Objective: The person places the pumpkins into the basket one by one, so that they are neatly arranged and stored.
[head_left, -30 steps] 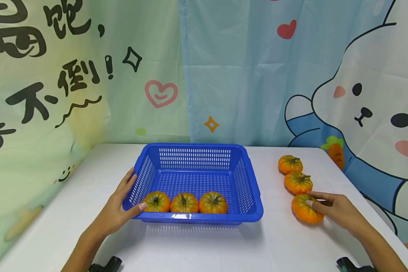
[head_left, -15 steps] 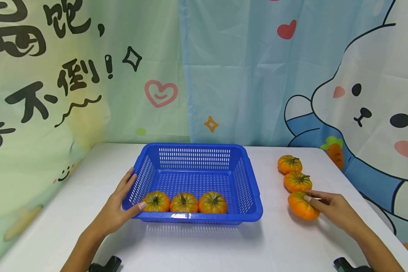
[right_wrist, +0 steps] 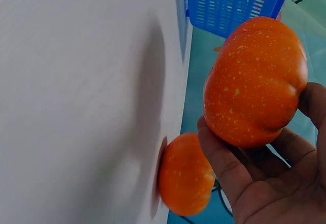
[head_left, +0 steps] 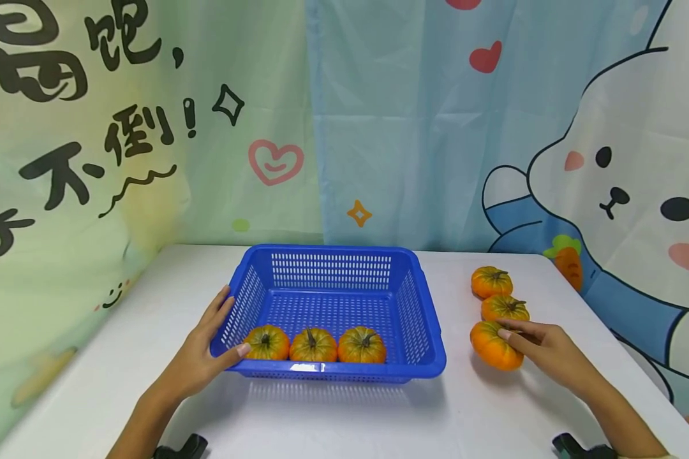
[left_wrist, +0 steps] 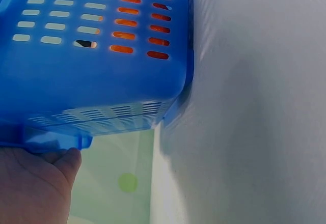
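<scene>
My right hand [head_left: 542, 350] pinches a small orange pumpkin [head_left: 496, 346] between thumb and fingers. In the right wrist view this pumpkin [right_wrist: 254, 84] is held up off the table, its smooth underside facing the camera. At the left, my left hand [head_left: 203, 347] grips the near left corner of a blue plastic basket [head_left: 344, 368], thumb over the rim. Along the basket's near wall sit three pumpkins [head_left: 312, 345] in a row. Two more, a middle pumpkin [head_left: 504, 308] and a far pumpkin [head_left: 491, 282], stand on the table just beyond my right hand.
The white table [head_left: 344, 421] carries everything. Behind it hangs a printed cloth [head_left: 402, 159] with a cartoon bear, hearts and lettering. Dark wrist devices [head_left: 180, 447] show at the lower frame edge. The basket's slotted wall [left_wrist: 91, 46] fills the upper left of the left wrist view.
My right hand has lifted the nearest pumpkin of the right-hand row and moved it left, toward the basket. The left hand keeps its grip on the basket. The head view has shifted slightly.
</scene>
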A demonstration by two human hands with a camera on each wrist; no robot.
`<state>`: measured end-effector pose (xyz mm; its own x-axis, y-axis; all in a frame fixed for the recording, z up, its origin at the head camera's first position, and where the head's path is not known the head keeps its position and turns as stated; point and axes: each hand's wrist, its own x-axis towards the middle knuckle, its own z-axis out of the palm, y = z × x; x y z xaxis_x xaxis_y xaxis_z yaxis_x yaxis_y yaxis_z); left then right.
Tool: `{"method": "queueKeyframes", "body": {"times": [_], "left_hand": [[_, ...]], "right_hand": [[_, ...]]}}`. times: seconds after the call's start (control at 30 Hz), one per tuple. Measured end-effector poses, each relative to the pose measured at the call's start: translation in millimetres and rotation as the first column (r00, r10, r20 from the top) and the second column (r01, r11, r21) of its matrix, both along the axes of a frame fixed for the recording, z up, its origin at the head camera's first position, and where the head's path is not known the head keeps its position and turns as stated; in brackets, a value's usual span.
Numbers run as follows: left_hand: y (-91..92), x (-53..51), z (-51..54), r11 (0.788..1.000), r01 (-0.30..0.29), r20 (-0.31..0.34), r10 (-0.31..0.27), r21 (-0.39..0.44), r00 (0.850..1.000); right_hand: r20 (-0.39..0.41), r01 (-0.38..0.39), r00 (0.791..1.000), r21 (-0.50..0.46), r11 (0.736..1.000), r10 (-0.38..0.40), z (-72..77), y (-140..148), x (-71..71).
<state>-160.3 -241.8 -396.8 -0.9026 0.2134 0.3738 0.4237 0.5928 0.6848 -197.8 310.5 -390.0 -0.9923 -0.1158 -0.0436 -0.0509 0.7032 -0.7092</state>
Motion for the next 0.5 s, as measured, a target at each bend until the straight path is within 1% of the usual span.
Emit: {"method": "queueKeyframes", "body": {"times": [0.23,0.33,0.5], "left_hand": [[0.2,0.2,0.8,1.000,-0.006,-0.005,0.006,-0.014,1.000],[0.4,0.1,0.5,1.000,-0.009,-0.003,0.008,-0.017,1.000],[0.7,0.2,-0.1,1.000,-0.015,0.001,0.015,-0.020,1.000]], "right_hand": [[-0.094,-0.063,0.993,0.025,0.998,0.065,0.6,-10,-7.5],[-0.113,-0.068,0.991,0.025,0.997,0.070,2.2,-14,-9.3],[-0.122,-0.073,0.990,0.011,0.997,0.074,5.6,-20,-11.8]]}}
